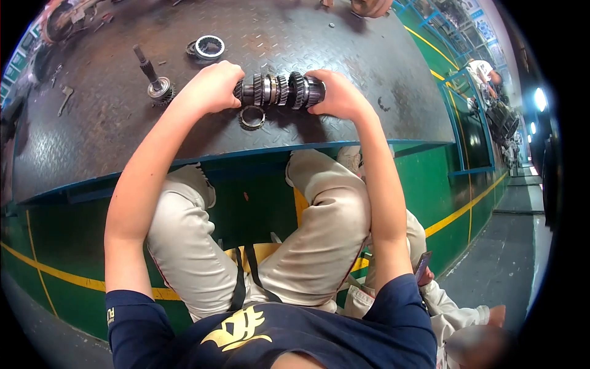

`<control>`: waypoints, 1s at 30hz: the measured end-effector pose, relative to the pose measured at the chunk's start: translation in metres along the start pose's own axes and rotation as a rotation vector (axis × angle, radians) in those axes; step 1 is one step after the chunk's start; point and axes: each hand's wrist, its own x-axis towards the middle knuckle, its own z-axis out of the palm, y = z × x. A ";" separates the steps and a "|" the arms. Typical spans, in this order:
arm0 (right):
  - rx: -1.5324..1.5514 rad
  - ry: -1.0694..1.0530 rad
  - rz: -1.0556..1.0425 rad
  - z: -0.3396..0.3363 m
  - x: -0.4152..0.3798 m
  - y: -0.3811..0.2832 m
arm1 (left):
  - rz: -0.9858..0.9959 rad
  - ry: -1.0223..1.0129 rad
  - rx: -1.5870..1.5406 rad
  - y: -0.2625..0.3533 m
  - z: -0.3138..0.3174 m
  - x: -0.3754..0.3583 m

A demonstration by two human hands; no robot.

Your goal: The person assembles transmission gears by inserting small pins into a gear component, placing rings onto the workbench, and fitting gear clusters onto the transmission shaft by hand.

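A gear shaft [270, 90] with several toothed gears lies sideways between my hands, just above or on the metal table [375, 80]. My left hand [216, 87] is wrapped round its left end, and my right hand [337, 95] grips the right end. Just below the shaft, near my left fingers, a toothed ring [252, 117] rests on the table. Beyond my left hand lies a larger ring [210, 47] beside a smaller dark part. An input shaft with a gear at its base [158, 86] stands upright to the left.
A small metal tool [65, 101] lies at the table's left. Larger metal parts [370, 6] sit at the far edge. On my right, a person in light clothing [452, 310] sits close by. Another person [482, 74] works farther off, beside a blue frame [473, 169].
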 end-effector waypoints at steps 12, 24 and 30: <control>0.059 0.049 -0.022 0.001 0.000 0.000 | -0.170 -0.246 -0.038 0.012 -0.017 0.005; 0.023 0.067 -0.057 0.005 0.004 0.001 | -0.027 -0.115 0.053 0.012 -0.010 0.002; 0.083 0.052 -0.078 0.015 0.004 0.015 | 0.022 0.000 0.015 0.010 -0.007 -0.002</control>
